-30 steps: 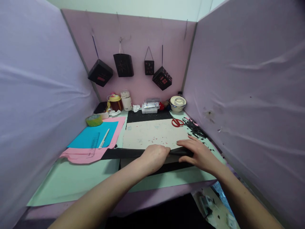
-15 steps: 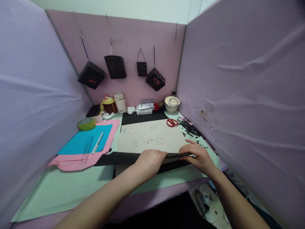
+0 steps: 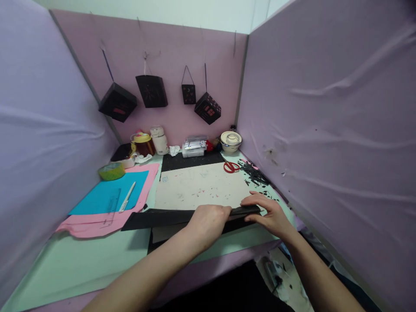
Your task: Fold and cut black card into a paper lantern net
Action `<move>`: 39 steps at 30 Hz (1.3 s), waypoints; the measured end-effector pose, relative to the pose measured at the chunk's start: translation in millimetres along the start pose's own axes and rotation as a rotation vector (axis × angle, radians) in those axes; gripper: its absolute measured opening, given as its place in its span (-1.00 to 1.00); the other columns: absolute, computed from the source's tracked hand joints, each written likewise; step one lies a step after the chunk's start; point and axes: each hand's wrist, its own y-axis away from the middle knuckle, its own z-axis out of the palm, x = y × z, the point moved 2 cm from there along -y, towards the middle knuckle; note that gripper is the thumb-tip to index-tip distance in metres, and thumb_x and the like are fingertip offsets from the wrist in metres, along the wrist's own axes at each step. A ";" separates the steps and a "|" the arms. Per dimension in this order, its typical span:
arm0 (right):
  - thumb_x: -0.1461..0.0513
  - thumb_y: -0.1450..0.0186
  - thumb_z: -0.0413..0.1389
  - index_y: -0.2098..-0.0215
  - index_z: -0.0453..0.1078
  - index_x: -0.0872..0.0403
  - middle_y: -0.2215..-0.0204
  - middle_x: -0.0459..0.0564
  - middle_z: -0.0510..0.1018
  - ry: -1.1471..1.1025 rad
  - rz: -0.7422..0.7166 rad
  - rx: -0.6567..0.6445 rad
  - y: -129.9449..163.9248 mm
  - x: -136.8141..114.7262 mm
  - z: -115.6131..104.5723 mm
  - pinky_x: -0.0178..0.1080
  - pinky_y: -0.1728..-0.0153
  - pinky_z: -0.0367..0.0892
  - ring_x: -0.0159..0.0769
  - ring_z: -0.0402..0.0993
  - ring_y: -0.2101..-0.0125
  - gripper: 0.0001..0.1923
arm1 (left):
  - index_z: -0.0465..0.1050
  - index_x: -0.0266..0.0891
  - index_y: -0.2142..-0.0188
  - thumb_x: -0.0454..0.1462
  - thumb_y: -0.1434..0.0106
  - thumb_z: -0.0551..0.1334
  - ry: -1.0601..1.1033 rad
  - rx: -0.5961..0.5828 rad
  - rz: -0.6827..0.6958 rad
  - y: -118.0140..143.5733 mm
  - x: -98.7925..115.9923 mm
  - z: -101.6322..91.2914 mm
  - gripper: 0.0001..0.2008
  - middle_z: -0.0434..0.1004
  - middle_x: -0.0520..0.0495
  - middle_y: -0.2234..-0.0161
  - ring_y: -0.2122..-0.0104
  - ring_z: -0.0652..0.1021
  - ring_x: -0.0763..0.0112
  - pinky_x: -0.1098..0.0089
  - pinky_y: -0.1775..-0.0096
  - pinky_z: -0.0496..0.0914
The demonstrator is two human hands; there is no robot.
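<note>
Here, low in the frame's centre, the left hand (image 3: 208, 221) curls over a folded black paper sheet (image 3: 156, 218) – the right hand (image 3: 269, 214) presses flat on its right end, both gripping it – red scissors (image 3: 230, 167) lie beyond

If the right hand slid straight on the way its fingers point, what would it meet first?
The right hand points left along the folded black paper, so it would probably meet the left hand first, which presses the same strip; depth is hard to judge.
</note>
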 end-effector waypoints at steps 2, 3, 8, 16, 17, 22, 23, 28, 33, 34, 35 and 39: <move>0.10 -0.13 0.29 0.17 0.48 -0.03 0.28 -0.07 0.61 -0.055 0.028 0.033 4.2 5.0 -1.3 0.05 -0.12 0.22 -0.23 0.53 0.21 -0.70 | 0.45 -0.21 0.11 -0.25 -0.38 0.01 -0.006 0.002 -0.006 1.7 -0.9 0.7 -0.74 0.60 -0.13 0.30 0.27 0.60 0.24 0.34 0.28 0.42; 0.11 -0.13 0.29 0.18 0.48 -0.03 0.27 -0.07 0.61 -0.076 0.031 0.044 6.0 7.1 -1.5 0.05 -0.13 0.22 -0.23 0.53 0.20 -0.71 | 0.45 -0.20 0.11 -0.26 -0.37 0.01 -0.008 0.000 -0.008 2.5 -1.0 1.1 -0.74 0.60 -0.12 0.30 0.28 0.60 0.24 0.34 0.28 0.42; 0.21 -0.18 0.26 0.23 0.51 -0.07 0.33 -0.13 0.63 -0.103 -0.027 0.072 9.2 12.2 0.2 0.02 -0.13 0.19 -0.30 0.56 0.28 -0.83 | 0.44 -0.20 0.10 -0.31 -0.37 0.00 -0.002 -0.016 -0.007 3.9 0.9 1.8 -0.74 0.60 -0.12 0.30 0.28 0.59 0.25 0.34 0.27 0.42; 0.29 -0.23 0.20 0.27 0.51 -0.07 0.36 -0.14 0.64 -0.068 -0.097 0.133 7.8 9.1 1.3 -0.04 -0.06 0.24 -0.32 0.57 0.31 -0.87 | 0.43 -0.17 0.05 -0.34 -0.35 0.03 -0.012 -0.028 0.000 4.7 2.4 0.1 -0.73 0.61 -0.08 0.22 0.22 0.60 0.17 0.28 0.27 0.45; 0.29 -0.23 0.20 0.27 0.51 -0.07 0.37 -0.14 0.64 -0.062 -0.099 0.133 7.9 8.5 1.4 -0.04 -0.06 0.24 -0.32 0.57 0.31 -0.87 | 0.42 -0.16 0.04 -0.31 -0.35 0.05 -0.008 -0.024 0.003 4.4 3.6 0.1 -0.74 0.61 -0.08 0.22 0.22 0.60 0.16 0.28 0.28 0.45; 0.28 -0.24 0.19 0.27 0.51 -0.06 0.37 -0.12 0.64 -0.044 -0.120 0.116 7.2 4.8 1.4 -0.03 -0.03 0.28 -0.30 0.58 0.31 -0.88 | 0.35 -0.26 -0.01 -0.20 -0.34 0.12 -0.017 0.007 0.008 -1.1 14.2 0.9 -0.71 0.60 -0.16 0.24 0.24 0.61 0.14 0.28 0.29 0.46; 0.27 -0.24 0.18 0.27 0.51 -0.05 0.37 -0.11 0.64 -0.044 -0.122 0.116 6.9 4.1 1.1 -0.02 -0.02 0.29 -0.29 0.58 0.31 -0.89 | 0.36 -0.28 0.01 -0.23 -0.35 0.09 -0.022 -0.004 0.002 -2.3 16.3 1.1 -0.73 0.60 -0.17 0.26 0.26 0.61 0.15 0.28 0.29 0.46; 0.21 -0.21 0.22 0.25 0.50 -0.04 0.35 -0.07 0.63 -0.015 -0.114 0.116 6.8 0.4 -0.7 -0.01 -0.01 0.32 -0.24 0.56 0.28 -0.87 | 0.40 -0.28 0.12 -0.38 -0.34 0.01 -0.046 -0.008 -0.022 -3.4 19.4 2.9 -0.77 0.59 -0.16 0.28 0.29 0.60 0.20 0.29 0.29 0.46; 0.22 -0.16 0.27 0.11 0.45 -0.01 0.25 0.01 0.61 0.038 -0.182 0.110 6.8 -9.3 0.4 -0.01 0.02 0.34 -0.18 0.51 0.17 -0.69 | 0.36 -0.32 0.03 -0.44 -0.29 0.03 -0.084 0.088 0.022 -0.4 17.4 9.5 -0.71 0.56 -0.20 0.17 0.19 0.58 0.21 0.29 0.21 0.47; 0.23 -0.17 0.26 0.11 0.44 -0.01 0.25 0.00 0.61 0.069 -0.212 0.093 6.5 -11.4 1.1 -0.01 0.02 0.34 -0.19 0.51 0.17 -0.70 | 0.36 -0.33 0.02 -0.44 -0.30 0.02 -0.096 0.106 0.032 -0.1 17.5 10.7 -0.71 0.55 -0.21 0.14 0.18 0.57 0.21 0.28 0.20 0.48; 0.26 -0.19 0.24 0.11 0.44 -0.01 0.25 0.00 0.61 0.108 -0.241 0.076 6.2 -13.2 2.0 -0.01 0.01 0.33 -0.20 0.51 0.17 -0.71 | 0.36 -0.34 0.01 -0.44 -0.30 0.02 -0.107 0.121 0.040 -0.1 17.7 11.9 -0.70 0.54 -0.23 0.11 0.17 0.57 0.20 0.27 0.19 0.48; 0.31 -0.25 0.16 0.08 0.42 -0.02 0.22 -0.02 0.62 0.284 -0.321 0.056 5.3 -18.4 4.9 -0.02 -0.02 0.31 -0.25 0.52 0.18 -0.73 | 0.35 -0.39 -0.02 -0.44 -0.31 0.02 -0.142 0.181 0.042 -2.2 18.4 16.9 -0.69 0.52 -0.28 0.06 0.12 0.56 0.18 0.24 0.15 0.48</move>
